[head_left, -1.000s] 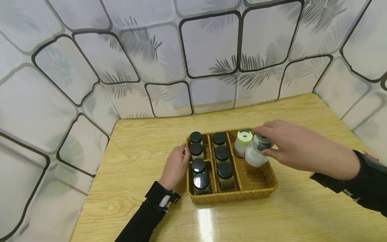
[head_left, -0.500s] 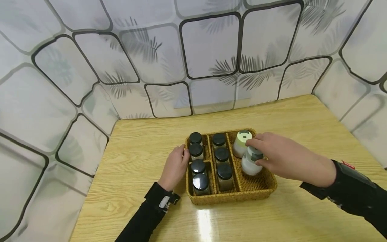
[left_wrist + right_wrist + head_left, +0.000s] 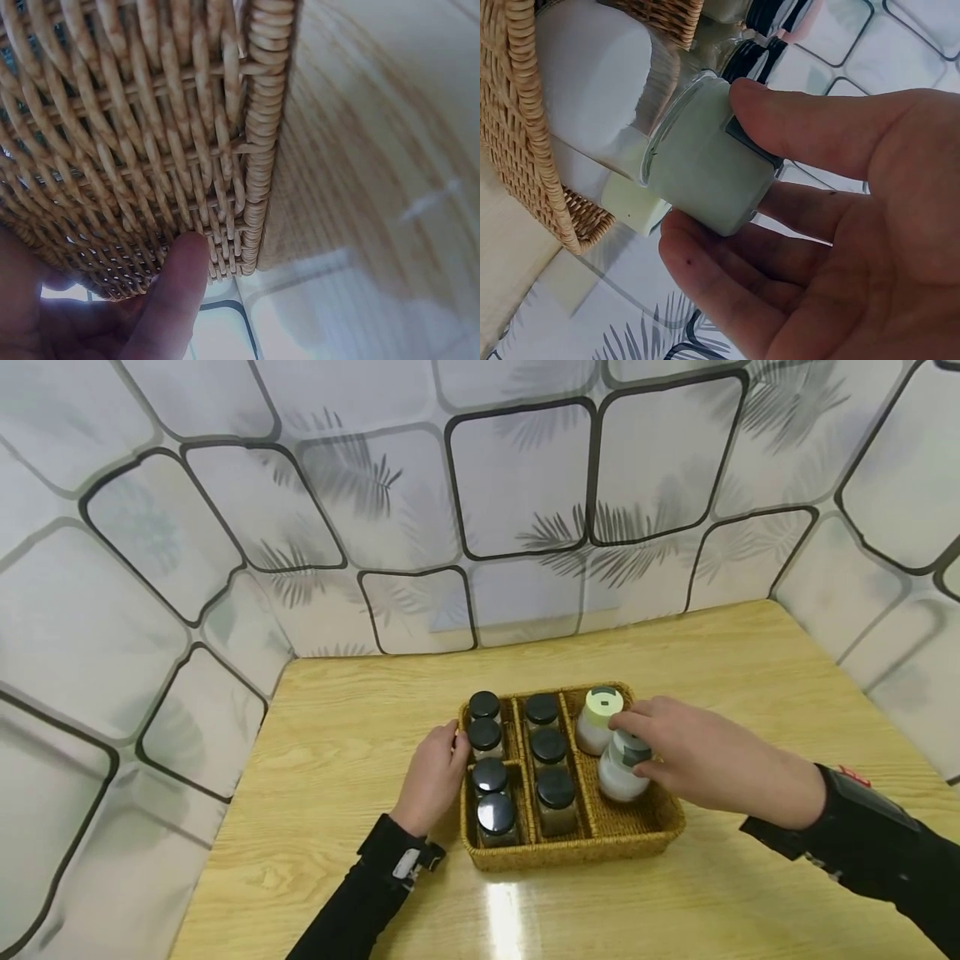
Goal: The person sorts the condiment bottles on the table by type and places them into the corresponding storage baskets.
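Note:
My right hand (image 3: 678,747) pinches the pale grey-green lid of a clear seasoning jar (image 3: 621,779) filled with white powder. In the right wrist view, thumb and fingers curl round that lid (image 3: 709,157). The jar stands in the right compartment of a wicker basket (image 3: 577,857), in front of a similar jar with a yellow-green lid (image 3: 597,714). On the basket's left side, my left hand (image 3: 431,777) grips the wall near the rim. One digit lies along the outer weave (image 3: 150,127) in the left wrist view; the other fingertips are partly hidden.
Several black-lidded spice jars (image 3: 556,789) fill the left and middle compartments. The basket stands on a wood-grain table (image 3: 337,735). A patterned fabric wall (image 3: 517,477) borders the table at the back and sides.
My right hand has moved down and slightly left, bringing the jar from a raised, tilted position to lower in the right compartment. The left hand has stayed at the basket's side.

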A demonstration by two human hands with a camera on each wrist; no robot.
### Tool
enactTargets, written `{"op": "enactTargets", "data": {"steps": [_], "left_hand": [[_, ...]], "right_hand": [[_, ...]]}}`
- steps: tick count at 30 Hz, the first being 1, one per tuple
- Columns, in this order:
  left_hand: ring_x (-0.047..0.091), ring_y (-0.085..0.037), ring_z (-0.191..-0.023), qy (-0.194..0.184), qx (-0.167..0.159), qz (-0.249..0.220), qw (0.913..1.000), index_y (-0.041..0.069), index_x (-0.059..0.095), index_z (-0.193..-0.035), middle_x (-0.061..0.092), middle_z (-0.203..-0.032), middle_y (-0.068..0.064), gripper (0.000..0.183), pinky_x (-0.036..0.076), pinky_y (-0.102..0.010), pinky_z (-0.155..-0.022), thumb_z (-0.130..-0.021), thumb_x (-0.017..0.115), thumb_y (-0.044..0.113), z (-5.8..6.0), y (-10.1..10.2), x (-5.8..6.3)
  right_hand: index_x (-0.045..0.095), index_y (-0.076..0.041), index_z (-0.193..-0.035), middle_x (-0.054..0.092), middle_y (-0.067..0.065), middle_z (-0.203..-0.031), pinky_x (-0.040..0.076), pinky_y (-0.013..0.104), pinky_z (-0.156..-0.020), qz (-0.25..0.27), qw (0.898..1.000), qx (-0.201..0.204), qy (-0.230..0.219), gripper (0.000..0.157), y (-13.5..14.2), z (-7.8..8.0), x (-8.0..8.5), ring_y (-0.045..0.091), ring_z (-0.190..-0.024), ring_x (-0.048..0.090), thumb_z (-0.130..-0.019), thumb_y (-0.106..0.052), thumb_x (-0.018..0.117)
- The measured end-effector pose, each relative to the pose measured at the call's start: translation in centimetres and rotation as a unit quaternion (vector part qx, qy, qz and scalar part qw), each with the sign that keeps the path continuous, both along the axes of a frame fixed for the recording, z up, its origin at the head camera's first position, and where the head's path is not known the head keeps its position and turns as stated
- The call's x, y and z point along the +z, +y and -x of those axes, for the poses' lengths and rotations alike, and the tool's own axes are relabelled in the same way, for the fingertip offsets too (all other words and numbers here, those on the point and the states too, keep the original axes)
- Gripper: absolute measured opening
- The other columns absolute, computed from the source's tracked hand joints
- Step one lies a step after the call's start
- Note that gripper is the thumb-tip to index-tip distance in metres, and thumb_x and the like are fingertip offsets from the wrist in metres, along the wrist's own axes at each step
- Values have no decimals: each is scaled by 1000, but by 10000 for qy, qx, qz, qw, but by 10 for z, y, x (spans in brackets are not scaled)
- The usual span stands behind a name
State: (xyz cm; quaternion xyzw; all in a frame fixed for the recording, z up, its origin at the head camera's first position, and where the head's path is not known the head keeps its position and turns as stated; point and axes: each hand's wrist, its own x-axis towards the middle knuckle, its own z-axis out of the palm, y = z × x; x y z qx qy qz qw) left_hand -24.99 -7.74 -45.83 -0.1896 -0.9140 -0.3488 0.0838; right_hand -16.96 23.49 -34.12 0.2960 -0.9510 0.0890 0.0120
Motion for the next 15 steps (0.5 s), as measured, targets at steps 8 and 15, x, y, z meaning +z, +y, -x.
{"op": "enactTargets", "data": {"steps": [8, 15], "left_hand": [[44, -17, -62, -3, 16, 28, 10000, 10, 51, -79, 47, -70, -6, 28, 39, -33, -53, -102, 39, 19, 1, 2, 1], [44, -17, -63, 2, 50, 14, 10000, 10, 52, -79, 48, -70, -5, 27, 40, -34, -53, -102, 39, 18, 0, 0, 1]], "right_hand": [[60, -1, -122, 62, 11, -108, 52, 40, -74, -12, 10000, -17, -20, 54, 0, 2, -6, 21, -94, 55, -73, -11, 80], [60, -1, -123, 62, 11, -106, 52, 39, -73, -24, 10000, -49, -55, 55, -3, 3, -13, 21, -93, 55, -72, -10, 81]]}}
